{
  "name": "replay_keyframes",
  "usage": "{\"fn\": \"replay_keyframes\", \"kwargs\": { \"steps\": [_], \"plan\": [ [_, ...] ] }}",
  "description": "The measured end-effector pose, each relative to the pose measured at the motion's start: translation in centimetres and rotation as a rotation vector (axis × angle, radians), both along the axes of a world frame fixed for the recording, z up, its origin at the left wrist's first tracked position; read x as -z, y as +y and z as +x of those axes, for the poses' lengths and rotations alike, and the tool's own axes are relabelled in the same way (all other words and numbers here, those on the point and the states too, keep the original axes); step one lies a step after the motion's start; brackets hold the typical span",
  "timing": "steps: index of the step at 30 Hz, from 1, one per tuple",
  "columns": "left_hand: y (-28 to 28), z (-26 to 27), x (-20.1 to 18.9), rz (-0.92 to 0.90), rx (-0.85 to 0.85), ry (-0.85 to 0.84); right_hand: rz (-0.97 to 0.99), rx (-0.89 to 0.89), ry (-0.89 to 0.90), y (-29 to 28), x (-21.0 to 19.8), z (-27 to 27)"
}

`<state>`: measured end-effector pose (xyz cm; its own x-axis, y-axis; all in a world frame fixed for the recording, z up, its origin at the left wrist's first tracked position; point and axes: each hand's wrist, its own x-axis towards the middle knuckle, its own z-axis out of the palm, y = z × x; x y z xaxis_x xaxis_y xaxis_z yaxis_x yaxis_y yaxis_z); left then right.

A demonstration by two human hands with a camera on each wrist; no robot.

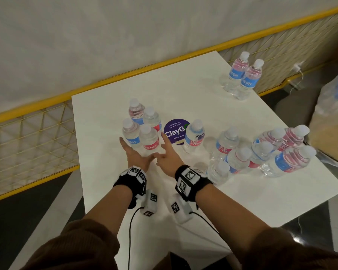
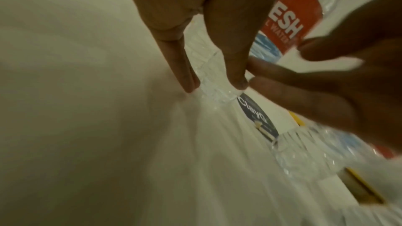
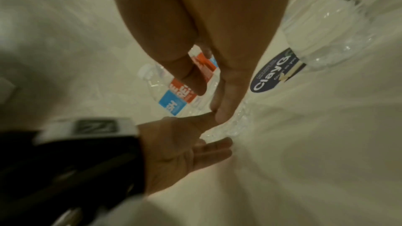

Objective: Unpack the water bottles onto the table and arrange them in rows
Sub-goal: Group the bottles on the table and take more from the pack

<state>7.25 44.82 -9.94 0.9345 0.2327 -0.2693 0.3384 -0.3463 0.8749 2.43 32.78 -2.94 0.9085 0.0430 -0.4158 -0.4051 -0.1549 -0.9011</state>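
Left hand (image 1: 135, 155) and right hand (image 1: 169, 154) lie flat, fingers straight, bracketing the block of four water bottles (image 1: 142, 129) without gripping, apparently squaring it up. Loose bottles (image 1: 261, 152) crowd the white bench (image 1: 193, 90) to the right, a wrapped pack (image 1: 331, 114) beyond; yellow mesh railing (image 1: 28, 133) behind.

Both forearms reached forward side by side, brown sleeves pushed back and black bands on the wrists. The left hand (image 1: 135, 155) and right hand (image 1: 169, 155) lay open, fingers straight, thumbs meeting between them.
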Motion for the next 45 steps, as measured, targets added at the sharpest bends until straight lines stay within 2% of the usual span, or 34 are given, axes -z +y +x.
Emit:
{"fn": "replay_keyframes", "kwargs": {
  "steps": [4, 9, 12, 14, 15, 16, 18, 21, 24, 26, 29, 31, 34, 40, 45],
  "plan": [
    [-0.8, 1.3, 0.0, -0.01, -0.063, 0.019, 0.083, 0.074, 0.182, -2.3, 2.2, -3.8],
    [-0.7, 3.4, -0.2, 0.042, -0.201, 0.103, 0.143, 0.057, 0.394, -5.4, 4.0, -7.5],
    [-0.8, 3.1, -0.3, 0.129, -0.175, 0.286, 0.167, 0.032, 0.454, -7.0, 3.7, -8.7],
    [-1.6, 1.9, -0.3, 0.108, -0.063, 0.505, 0.171, 0.002, 0.497, -8.0, 3.7, -9.3],
    [-2.4, 1.2, -0.3, 0.079, -0.053, 0.552, 0.169, -0.012, 0.522, -8.4, 3.7, -9.6],
    [-3.5, 0.2, -0.8, 0.073, -0.011, 0.541, 0.173, -0.019, 0.546, -8.7, 3.7, -9.9],
    [-6.0, -1.3, -1.2, 0.113, 0.043, 0.336, 0.197, -0.021, 0.597, -9.4, 3.8, -10.4],
    [-9.5, -2.9, -2.6, 0.093, 0.336, 0.024, 0.182, 0.048, 0.684, -10.7, 3.8, -11.3],
    [-11.9, -2.4, -4.0, 0.099, 0.494, -0.111, 0.169, 0.169, 0.714, -12.6, 3.8, -12.0],
    [-13.1, -2.0, -4.9, 0.026, 0.522, -0.126, 0.151, 0.236, 0.637, -13.8, 4.1, -12.3],
    [-13.6, -1.1, -5.7, -0.054, 0.487, -0.102, 0.192, 0.408, 0.509, -14.3, 4.1, -12.4],
    [-13.0, -0.9, -5.7, -0.055, 0.486, -0.118, 0.216, 0.449, 0.458, -13.5, 3.9, -12.1],
    [-11.4, -1.1, -5.6, -0.037, 0.421, -0.146, 0.248, 0.464, 0.402, -11.8, 4.3, -11.3],
    [-7.9, -1.8, -5.7, -0.123, 0.103, -0.198, 0.316, 0.433, 0.339, -7.9, 4.7, -7.7],
    [-5.0, -2.0, -5.3, -0.13, -0.04, -0.288, 0.134, 0.344, 0.31, -5.9, 4.3, -4.3]
  ]
}}
